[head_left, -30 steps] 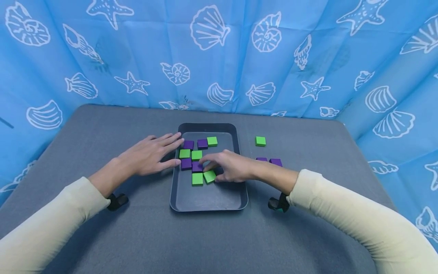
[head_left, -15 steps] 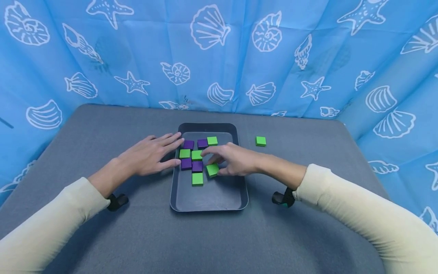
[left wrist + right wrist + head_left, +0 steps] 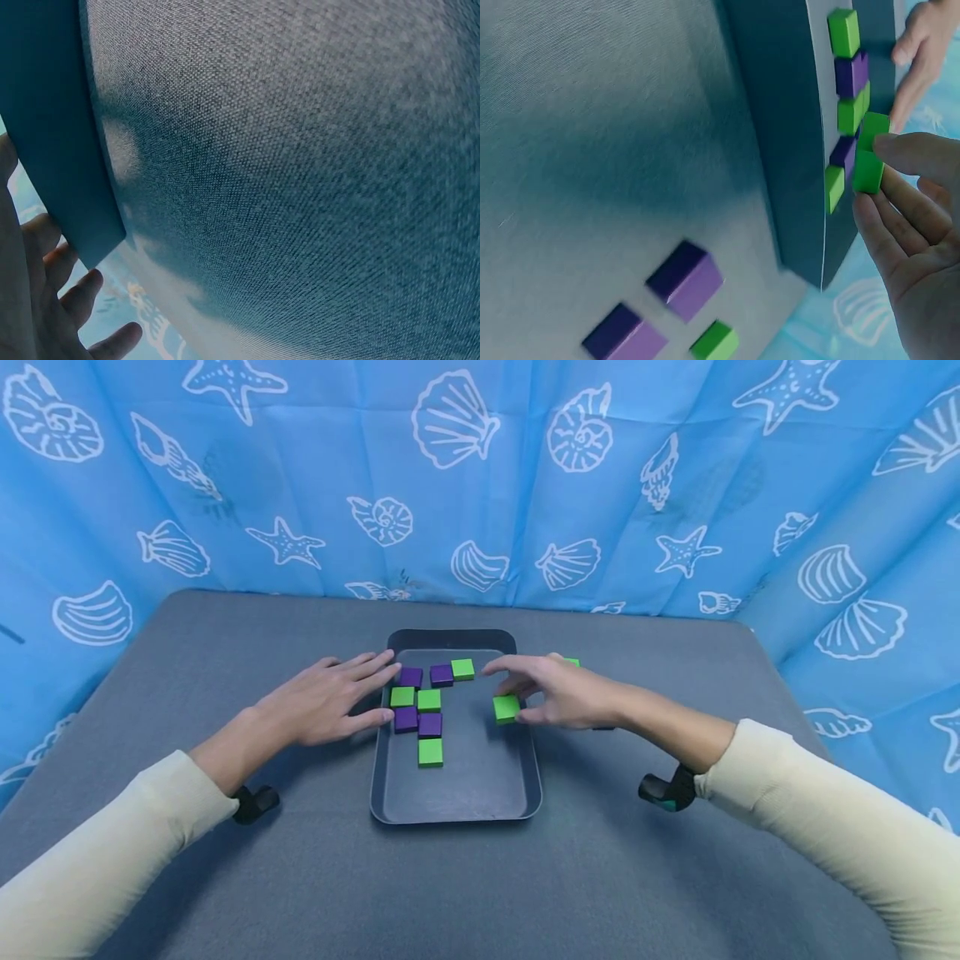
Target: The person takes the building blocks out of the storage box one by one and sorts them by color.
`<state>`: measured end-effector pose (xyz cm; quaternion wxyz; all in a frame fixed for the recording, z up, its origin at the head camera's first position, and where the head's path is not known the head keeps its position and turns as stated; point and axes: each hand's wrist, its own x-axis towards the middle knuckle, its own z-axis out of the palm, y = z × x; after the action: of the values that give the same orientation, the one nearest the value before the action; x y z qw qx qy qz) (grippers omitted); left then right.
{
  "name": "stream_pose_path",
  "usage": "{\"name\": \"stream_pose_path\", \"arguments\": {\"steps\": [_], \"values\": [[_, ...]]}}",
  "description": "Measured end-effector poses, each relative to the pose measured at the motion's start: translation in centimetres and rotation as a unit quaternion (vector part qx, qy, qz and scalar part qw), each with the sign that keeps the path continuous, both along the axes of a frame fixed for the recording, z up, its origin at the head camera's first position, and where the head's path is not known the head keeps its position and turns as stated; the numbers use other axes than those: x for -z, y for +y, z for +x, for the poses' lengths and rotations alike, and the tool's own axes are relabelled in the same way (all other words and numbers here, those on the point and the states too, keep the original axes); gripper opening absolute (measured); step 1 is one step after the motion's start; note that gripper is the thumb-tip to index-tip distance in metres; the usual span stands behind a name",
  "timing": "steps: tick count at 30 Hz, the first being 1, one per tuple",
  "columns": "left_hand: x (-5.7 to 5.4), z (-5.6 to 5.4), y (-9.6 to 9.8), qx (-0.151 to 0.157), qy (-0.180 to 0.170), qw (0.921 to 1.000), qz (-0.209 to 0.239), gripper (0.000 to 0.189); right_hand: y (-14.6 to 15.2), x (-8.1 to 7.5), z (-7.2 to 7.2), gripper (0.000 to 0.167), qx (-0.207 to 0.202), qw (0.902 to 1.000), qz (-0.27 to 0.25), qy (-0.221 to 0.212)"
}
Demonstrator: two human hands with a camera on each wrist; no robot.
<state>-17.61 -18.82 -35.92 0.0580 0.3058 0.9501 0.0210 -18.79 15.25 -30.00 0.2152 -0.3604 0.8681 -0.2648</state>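
Note:
Between the thumb and fingers of my right hand I pinch a green square block, raised over the right part of a dark shallow tray. In the right wrist view the held block shows in front of the tray wall. My left hand lies with straight, spread fingers at the tray's left rim, holding nothing. In the left wrist view its fingertips are at the tray's outer wall. Inside the tray, several purple blocks and green blocks sit grouped toward the left side.
Right of the tray, two purple blocks and a green block lie on the grey table; my right hand mostly hides them in the head view. A blue curtain with white shells hangs behind the table.
My right hand has lifted the green block away from the lower end of the group and carried it up and rightward. The left hand stays at the tray's rim.

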Motion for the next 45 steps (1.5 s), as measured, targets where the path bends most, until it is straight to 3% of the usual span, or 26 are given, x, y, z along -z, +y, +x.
{"name": "stream_pose_path", "arguments": {"steps": [7,13,29,45], "values": [[0.1,0.0,-0.2,0.002,0.001,1.0000,0.005,0.079,3.9,-0.5,-0.6,0.065,0.024,0.9969,-0.041,0.064],[0.0,0.0,-0.3,-0.003,-0.003,1.0000,0.005,0.079,7.3,0.6,-1.7,0.065,0.064,0.9912,-0.063,0.098],[0.3,0.0,-0.1,-0.005,-0.004,1.0000,0.007,0.078,12.1,4.0,-3.7,0.060,0.139,0.9833,-0.058,0.102],[0.4,0.0,-0.2,-0.011,-0.010,0.9999,0.007,0.079,12.8,6.6,-4.5,0.057,0.185,0.9770,-0.072,0.079]]}}
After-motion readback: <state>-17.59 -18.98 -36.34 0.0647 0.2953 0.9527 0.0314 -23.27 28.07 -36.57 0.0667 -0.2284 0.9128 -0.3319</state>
